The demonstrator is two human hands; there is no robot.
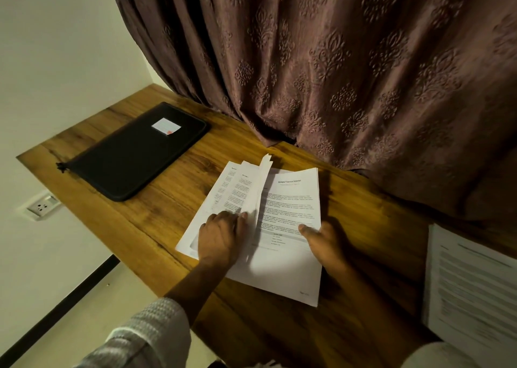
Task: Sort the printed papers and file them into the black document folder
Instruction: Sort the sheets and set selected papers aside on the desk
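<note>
A stack of printed papers (285,272) lies on the wooden table (156,216) in front of me. My left hand (219,237) rests on the left pages, its fingertips at the foot of a few sheets (258,191) standing up on edge in the middle of the stack. My right hand (326,244) grips the right side of the top sheet headed "Sample Financial Statement", thumb on top. The black document folder (134,152) lies shut at the far left of the table, a white label (165,125) on its cover.
Another pile of printed sheets (472,286) lies at the table's right edge. A brown patterned curtain (349,68) hangs behind the table and drapes onto its far edge. A wall socket (43,206) sits on the white wall below the table's left side.
</note>
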